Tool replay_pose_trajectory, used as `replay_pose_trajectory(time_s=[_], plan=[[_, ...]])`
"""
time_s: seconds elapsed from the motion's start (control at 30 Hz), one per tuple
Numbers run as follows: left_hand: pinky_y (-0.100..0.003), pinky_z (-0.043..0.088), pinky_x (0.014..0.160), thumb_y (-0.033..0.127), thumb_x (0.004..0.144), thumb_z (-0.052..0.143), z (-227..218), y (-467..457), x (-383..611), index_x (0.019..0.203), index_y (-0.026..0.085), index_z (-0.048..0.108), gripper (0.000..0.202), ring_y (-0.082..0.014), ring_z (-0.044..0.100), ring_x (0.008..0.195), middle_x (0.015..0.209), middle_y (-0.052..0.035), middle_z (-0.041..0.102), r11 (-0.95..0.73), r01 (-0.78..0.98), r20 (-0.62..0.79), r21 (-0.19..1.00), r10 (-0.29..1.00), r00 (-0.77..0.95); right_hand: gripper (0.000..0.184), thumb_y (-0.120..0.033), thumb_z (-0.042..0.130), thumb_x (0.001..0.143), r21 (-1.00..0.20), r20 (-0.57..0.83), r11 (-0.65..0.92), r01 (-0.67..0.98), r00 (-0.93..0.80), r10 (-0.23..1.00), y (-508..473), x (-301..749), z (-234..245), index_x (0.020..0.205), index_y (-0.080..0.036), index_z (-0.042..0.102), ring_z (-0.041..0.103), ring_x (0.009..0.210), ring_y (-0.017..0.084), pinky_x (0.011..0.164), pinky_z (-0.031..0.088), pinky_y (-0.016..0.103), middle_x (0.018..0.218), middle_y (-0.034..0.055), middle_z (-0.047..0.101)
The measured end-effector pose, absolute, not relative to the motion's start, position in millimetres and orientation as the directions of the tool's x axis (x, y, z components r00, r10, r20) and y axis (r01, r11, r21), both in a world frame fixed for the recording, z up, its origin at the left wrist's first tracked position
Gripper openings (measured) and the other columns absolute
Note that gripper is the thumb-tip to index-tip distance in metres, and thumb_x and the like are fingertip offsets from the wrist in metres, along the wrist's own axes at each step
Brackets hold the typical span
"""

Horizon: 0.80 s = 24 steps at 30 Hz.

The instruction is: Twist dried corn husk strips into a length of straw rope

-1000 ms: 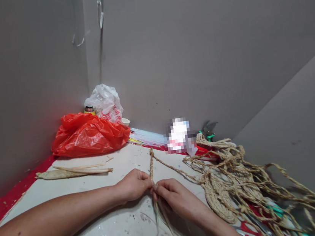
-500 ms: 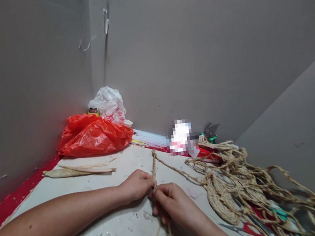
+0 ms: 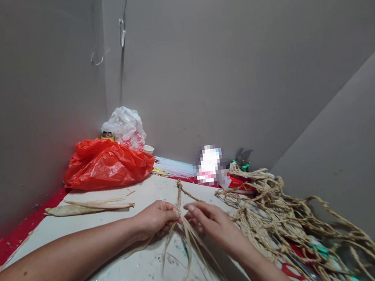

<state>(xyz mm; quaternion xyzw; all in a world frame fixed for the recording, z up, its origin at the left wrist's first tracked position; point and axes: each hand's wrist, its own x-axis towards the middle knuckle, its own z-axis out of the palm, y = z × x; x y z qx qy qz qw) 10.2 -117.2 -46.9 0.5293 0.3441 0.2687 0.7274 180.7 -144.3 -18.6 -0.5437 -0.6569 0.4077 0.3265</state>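
My left hand (image 3: 156,219) is closed in a pinch at the lower end of a short braided straw cord (image 3: 178,197). The cord's knotted top lies on the white tabletop (image 3: 135,274), and from there it runs right toward a heap of similar cord. Loose flat strands (image 3: 190,254) fan out below the pinch toward me. Just right of these strands is my right hand (image 3: 214,223), thumb and fingers apart, its fingertips close to the strands; whether they touch I cannot tell.
A heap of braided cord (image 3: 259,195) covers the right side, partly over red-handled scissors (image 3: 289,271). Dried leaf strips (image 3: 89,207) lie at left. Behind stand a red plastic bag (image 3: 108,164), a white bag (image 3: 126,125), green-handled shears (image 3: 244,163) and grey walls (image 3: 215,64).
My right hand has come away from the cord's end, moving up and right, and its fingers have opened. The strands now spread out below. My view has tilted up slightly.
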Motion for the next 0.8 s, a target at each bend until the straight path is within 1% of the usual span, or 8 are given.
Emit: replay_pose_trajectory(time_s=[0.07, 0.17, 0.23, 0.33, 0.47, 0.57, 0.63, 0.8], plan=[[-0.023, 0.012, 0.038, 0.035, 0.071, 0.058, -45, -117, 10, 0.066, 0.017, 0.049, 0.021, -0.0048, 0.021, 0.035, 0.042, 0.0094, 0.035, 0.314, -0.041, -0.215, 0.949, 0.735, 0.642, 0.045, -0.060, 0.051, 0.077, -0.959, -0.162, -0.072, 0.273, -0.326, 0.931, -143, 175, -25, 0.076, -0.015, 0.056, 0.051, 0.052, 0.012, 0.049, 0.039, 0.023, 0.066, 0.0025, 0.060], [-0.023, 0.012, 0.039, 0.035, 0.070, 0.059, -44, -117, 9, 0.063, 0.018, 0.046, 0.022, -0.0046, 0.021, 0.035, 0.042, 0.0094, 0.034, 0.297, -0.017, -0.218, 0.955, 0.736, 0.641, 0.046, -0.062, 0.051, 0.076, -0.947, -0.317, -0.261, 0.188, -0.405, 0.858, -142, 171, -35, 0.070, -0.017, 0.051, 0.031, 0.036, 0.005, 0.036, 0.023, 0.019, 0.049, -0.0058, 0.045], [-0.022, 0.015, 0.041, 0.035, 0.071, 0.057, -45, -116, 9, 0.065, 0.016, 0.051, 0.021, -0.0048, 0.023, 0.036, 0.043, 0.0088, 0.035, 0.246, 0.035, -0.209, 0.969, 0.729, 0.652, 0.044, -0.059, 0.053, 0.076, -0.936, -0.340, -0.269, 0.226, -0.391, 0.855, -141, 175, -38, 0.067, -0.016, 0.051, 0.022, 0.035, 0.004, 0.034, 0.014, 0.018, 0.044, -0.0085, 0.037], [-0.021, 0.025, 0.048, 0.035, 0.075, 0.053, -48, -114, 8, 0.067, 0.012, 0.059, 0.025, -0.0063, 0.036, 0.046, 0.052, 0.0031, 0.048, 0.076, 0.110, -0.130, 0.991, 0.737, 0.663, 0.041, -0.053, 0.054, 0.077, -0.919, -0.384, -0.299, 0.257, -0.406, 0.829, -137, 181, -39, 0.063, -0.015, 0.053, 0.018, 0.034, 0.003, 0.034, 0.009, 0.019, 0.041, -0.0098, 0.032], [-0.020, 0.031, 0.054, 0.029, 0.076, 0.048, -49, -114, 6, 0.071, 0.011, 0.060, 0.022, -0.0085, 0.042, 0.057, 0.062, 0.0020, 0.054, -0.148, 0.288, -0.071, 0.946, 0.772, 0.632, 0.033, -0.043, 0.057, 0.073, -0.883, -0.467, -0.442, 0.157, -0.380, 0.799, -137, 178, -41, 0.055, -0.018, 0.044, 0.013, 0.031, 0.002, 0.033, 0.006, 0.020, 0.036, -0.0111, 0.029], [-0.020, 0.033, 0.056, 0.023, 0.075, 0.045, -45, -118, 4, 0.069, 0.012, 0.060, 0.020, -0.0089, 0.043, 0.058, 0.060, 0.0029, 0.052, -0.219, 0.365, -0.064, 0.905, 0.777, 0.626, 0.025, -0.037, 0.056, 0.069, -0.887, -0.455, -0.455, 0.076, -0.312, 0.834, -141, 169, -45, 0.056, -0.018, 0.048, 0.012, 0.030, 0.002, 0.032, 0.005, 0.020, 0.035, -0.0111, 0.029], [-0.020, 0.033, 0.053, 0.023, 0.074, 0.046, -41, -122, 4, 0.065, 0.013, 0.056, 0.017, -0.0087, 0.043, 0.054, 0.055, 0.0034, 0.050, -0.163, 0.386, -0.119, 0.908, 0.784, 0.610, 0.022, -0.035, 0.055, 0.067, -0.901, -0.431, -0.428, 0.065, -0.237, 0.871, -144, 164, -47, 0.054, -0.017, 0.050, 0.013, 0.030, 0.002, 0.032, 0.006, 0.020, 0.033, -0.0109, 0.029], [-0.023, 0.036, 0.040, 0.030, 0.079, 0.037, -36, -134, 10, 0.079, 0.016, 0.051, 0.019, -0.0121, 0.045, 0.035, 0.047, 0.0022, 0.051, 0.216, 0.324, -0.383, 0.921, 0.656, 0.651, 0.034, -0.033, 0.055, 0.068, -0.907, -0.417, -0.420, 0.030, -0.198, 0.887, -149, 160, -47, 0.042, -0.019, 0.037, 0.012, 0.028, 0.002, 0.033, 0.006, 0.020, 0.030, -0.0105, 0.024]])
